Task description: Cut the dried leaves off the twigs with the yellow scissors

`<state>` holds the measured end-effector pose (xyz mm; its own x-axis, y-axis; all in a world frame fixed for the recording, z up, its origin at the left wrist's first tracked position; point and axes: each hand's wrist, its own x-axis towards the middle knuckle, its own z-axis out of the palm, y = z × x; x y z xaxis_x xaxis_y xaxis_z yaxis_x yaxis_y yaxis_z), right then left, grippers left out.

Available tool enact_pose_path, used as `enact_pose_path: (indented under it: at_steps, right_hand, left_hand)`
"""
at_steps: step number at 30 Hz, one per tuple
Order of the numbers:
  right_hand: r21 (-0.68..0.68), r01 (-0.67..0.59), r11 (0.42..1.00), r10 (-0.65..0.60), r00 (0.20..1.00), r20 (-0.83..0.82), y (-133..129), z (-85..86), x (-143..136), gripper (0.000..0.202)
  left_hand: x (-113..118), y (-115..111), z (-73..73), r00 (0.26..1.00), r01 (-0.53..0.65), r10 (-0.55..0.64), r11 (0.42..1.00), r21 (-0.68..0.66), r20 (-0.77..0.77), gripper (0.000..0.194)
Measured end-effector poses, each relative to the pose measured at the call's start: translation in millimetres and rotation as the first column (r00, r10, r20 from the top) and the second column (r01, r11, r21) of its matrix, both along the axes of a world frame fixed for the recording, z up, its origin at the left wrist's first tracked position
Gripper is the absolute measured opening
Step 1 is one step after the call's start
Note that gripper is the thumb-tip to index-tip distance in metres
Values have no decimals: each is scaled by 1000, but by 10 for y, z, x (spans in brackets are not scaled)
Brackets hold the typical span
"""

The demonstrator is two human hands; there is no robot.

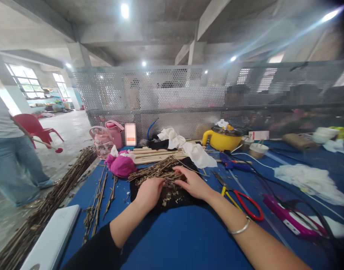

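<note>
The loose pile of dry, brown, thin plant stems [157,171] lies on a crumpled black cloth [189,198], on the near middle part of the blue flat table [174,240]; the cloth is probably there to catch the pale crumbs which lie on it. The left hand [148,193] is bent at the near left side of the pile, with its fingertips mostly hidden, so I cannot tell if it grips a stem. The right hand [195,183] reaches in from the other side, with thumb and fingers moderately wide apart; such placing at two sides may serve to confine loose pieces. Just behind the pile, the pale, round wooden sticks [160,153] lie roughly side by side, which perhaps makes them easy to pick, and the bright magenta cloth bundle [120,165] is beside their left end. To the right, the red-handled cutting tool [249,204] and the blue glue gun [236,165] seem within easy reach of the right hand, while the round yellow pot [225,140] stands farther back, leaving the front surface more free for handling
</note>
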<state>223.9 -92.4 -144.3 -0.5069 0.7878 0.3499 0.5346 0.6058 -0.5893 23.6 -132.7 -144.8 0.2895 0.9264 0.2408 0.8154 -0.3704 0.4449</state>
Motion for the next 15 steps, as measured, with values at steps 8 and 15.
enact_pose_path:
  at_steps: [8, 15]
  right_hand:
    - [-264, 58, 963, -126, 961, -247, 86, -96, 59, 30]
    - [-413, 29, 910, -193, 912, -362, 35, -88, -94, 20]
  left_hand:
    - [-50, 21, -177, 873, 113, 84, 924, -366, 480, 26]
    - [-26, 68, -268, 811, 50, 160, 940, -339, 563, 28]
